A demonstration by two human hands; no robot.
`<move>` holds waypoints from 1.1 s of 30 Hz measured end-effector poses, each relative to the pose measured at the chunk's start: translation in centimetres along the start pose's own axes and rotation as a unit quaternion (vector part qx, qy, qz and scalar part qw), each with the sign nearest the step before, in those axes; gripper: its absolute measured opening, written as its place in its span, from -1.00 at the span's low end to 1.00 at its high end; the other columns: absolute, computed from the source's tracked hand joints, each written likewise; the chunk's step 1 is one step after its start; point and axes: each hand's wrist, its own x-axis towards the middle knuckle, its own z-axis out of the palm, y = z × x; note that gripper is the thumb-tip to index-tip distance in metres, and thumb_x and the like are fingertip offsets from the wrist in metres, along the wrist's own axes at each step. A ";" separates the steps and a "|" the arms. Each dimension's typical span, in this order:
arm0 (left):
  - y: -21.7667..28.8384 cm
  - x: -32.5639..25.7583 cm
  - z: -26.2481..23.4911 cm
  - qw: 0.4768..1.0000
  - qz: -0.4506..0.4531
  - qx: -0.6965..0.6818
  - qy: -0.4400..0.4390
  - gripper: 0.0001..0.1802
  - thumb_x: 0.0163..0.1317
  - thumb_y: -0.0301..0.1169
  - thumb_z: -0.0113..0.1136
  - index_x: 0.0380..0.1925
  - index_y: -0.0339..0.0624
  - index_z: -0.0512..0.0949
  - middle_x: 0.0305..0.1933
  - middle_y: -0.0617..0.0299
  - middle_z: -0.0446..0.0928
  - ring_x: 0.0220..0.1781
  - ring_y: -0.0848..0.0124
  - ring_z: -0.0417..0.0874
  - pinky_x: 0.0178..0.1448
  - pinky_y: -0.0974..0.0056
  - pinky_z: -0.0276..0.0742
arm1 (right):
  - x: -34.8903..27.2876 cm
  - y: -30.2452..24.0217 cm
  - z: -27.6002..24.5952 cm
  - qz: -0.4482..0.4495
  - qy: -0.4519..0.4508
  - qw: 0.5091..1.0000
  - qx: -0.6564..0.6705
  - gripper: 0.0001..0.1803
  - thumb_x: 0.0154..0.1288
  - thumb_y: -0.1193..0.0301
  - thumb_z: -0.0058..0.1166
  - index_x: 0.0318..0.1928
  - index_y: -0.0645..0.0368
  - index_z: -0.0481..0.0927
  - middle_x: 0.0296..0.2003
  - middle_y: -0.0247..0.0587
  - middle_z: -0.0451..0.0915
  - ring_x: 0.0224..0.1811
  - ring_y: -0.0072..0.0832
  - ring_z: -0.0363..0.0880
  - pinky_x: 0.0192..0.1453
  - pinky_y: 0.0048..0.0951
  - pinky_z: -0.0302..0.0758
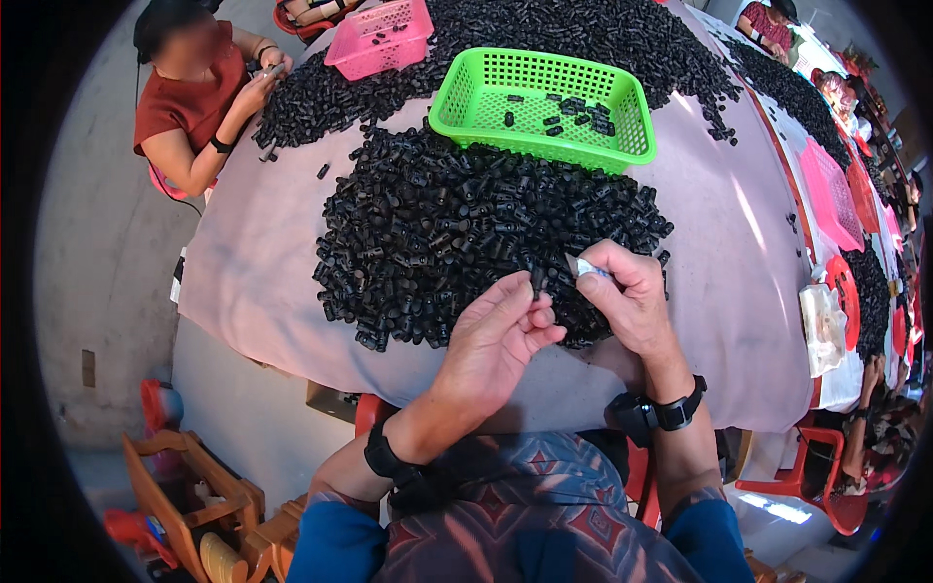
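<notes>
My left hand (494,340) pinches a small black cylindrical part (537,283) between thumb and fingertips, at the near side of a heap. In my right hand (630,296) is a small blade (586,267) with a white and blue wrapped grip; its pointed end faces the black part, a short gap apart. Both hands hover over the front right of a large pile of loose black parts (428,228). Just behind that pile sits a green perforated basket (544,148) with several black parts on its bottom.
A pinkish cloth (724,282) covers the table. More black parts (544,29) spread across its far side, beside a pink basket (394,56). At the far left sits a person in a red top (199,112). Wooden stools (194,496) stand at lower left, a red chair (816,476) at lower right.
</notes>
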 end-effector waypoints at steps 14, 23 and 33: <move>-0.8 0.2 -0.6 0.999 -0.028 0.044 0.003 -0.83 0.28 -0.39 0.06 -0.16 -0.17 0.45 -0.30 0.29 0.49 -0.31 0.54 0.51 -0.16 0.33 0.53 | 0.2 -0.6 0.9 0.079 -0.057 0.988 0.121 -0.87 0.12 0.51 0.19 -0.31 0.23 0.53 -0.47 -0.51 0.47 -0.42 -0.81 0.33 -0.35 -0.69 0.32; -0.8 0.2 -0.5 0.998 -0.058 0.030 0.015 -0.83 0.31 -0.39 0.00 -0.16 -0.18 0.45 -0.34 0.34 0.46 -0.33 0.57 0.45 -0.22 0.40 0.50 | 0.0 0.3 1.3 0.087 -0.072 0.989 0.099 -0.90 0.17 0.48 0.15 -0.37 0.24 0.54 -0.57 -0.47 0.48 -0.48 -0.82 0.34 -0.44 -0.67 0.34; -0.7 0.1 -0.7 0.998 -0.061 0.006 -0.004 -0.87 0.29 -0.37 0.04 -0.22 -0.14 0.47 -0.36 0.37 0.46 -0.35 0.59 0.44 -0.23 0.41 0.49 | 0.0 -0.2 1.0 0.076 -0.095 0.987 0.102 -0.89 0.16 0.49 0.16 -0.31 0.25 0.54 -0.48 -0.45 0.53 -0.44 -0.77 0.41 -0.33 -0.68 0.39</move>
